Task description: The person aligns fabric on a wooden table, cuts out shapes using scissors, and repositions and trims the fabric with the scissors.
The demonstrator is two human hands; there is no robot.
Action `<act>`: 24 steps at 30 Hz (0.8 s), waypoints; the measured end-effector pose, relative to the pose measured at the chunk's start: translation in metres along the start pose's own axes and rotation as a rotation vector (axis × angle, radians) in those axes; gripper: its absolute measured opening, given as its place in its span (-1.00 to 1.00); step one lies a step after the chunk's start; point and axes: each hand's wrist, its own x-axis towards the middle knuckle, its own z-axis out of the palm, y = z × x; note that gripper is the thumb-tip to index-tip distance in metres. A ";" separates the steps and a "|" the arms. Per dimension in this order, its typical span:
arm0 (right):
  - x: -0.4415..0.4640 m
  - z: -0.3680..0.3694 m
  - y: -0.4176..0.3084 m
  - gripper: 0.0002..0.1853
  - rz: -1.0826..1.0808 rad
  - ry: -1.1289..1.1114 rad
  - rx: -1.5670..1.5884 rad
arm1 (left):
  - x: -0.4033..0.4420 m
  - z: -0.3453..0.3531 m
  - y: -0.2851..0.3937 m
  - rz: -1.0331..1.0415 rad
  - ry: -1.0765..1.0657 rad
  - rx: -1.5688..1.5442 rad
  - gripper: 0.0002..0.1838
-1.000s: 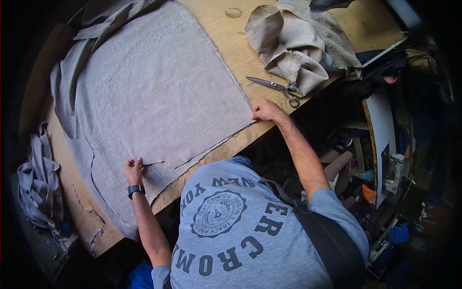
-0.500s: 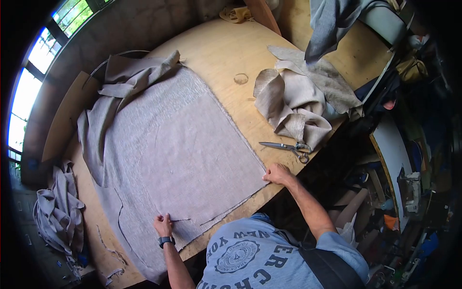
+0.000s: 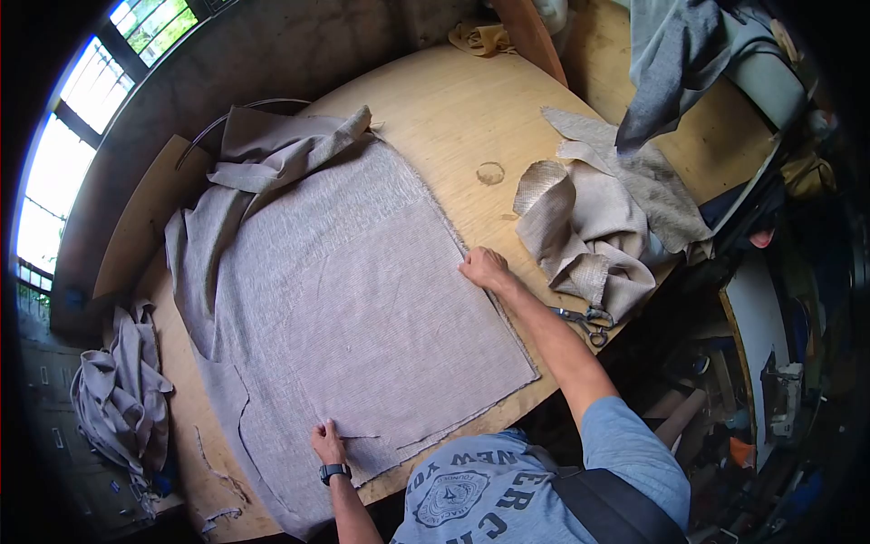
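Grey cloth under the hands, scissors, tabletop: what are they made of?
Grey cloth: woven fabric, soft and mostly matte, judging by the fine lined texture and loose folds; fibre can't be told.
Scissors: probably metal, given the dark grey sheen; blades partly hidden.
Tabletop: likely wood or plywood, smooth, from its pale tan colour and faint streaks; any coating is unclear.

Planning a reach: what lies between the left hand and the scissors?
In the head view, flat cloth, the right forearm and some table separate the left hand from the scissors.

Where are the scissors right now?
In the head view, the scissors lie on the table right of centre, beside the crumpled cloth and partly hidden by the right forearm.
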 end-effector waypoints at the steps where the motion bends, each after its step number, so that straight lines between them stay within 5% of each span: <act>1: 0.020 -0.001 -0.008 -0.63 0.029 -0.003 0.008 | -0.003 0.000 0.004 -0.021 0.011 -0.008 -0.74; 24: 0.095 0.037 0.012 -0.73 -0.030 0.219 -0.063 | -0.004 0.005 0.006 -0.035 0.053 0.060 -0.67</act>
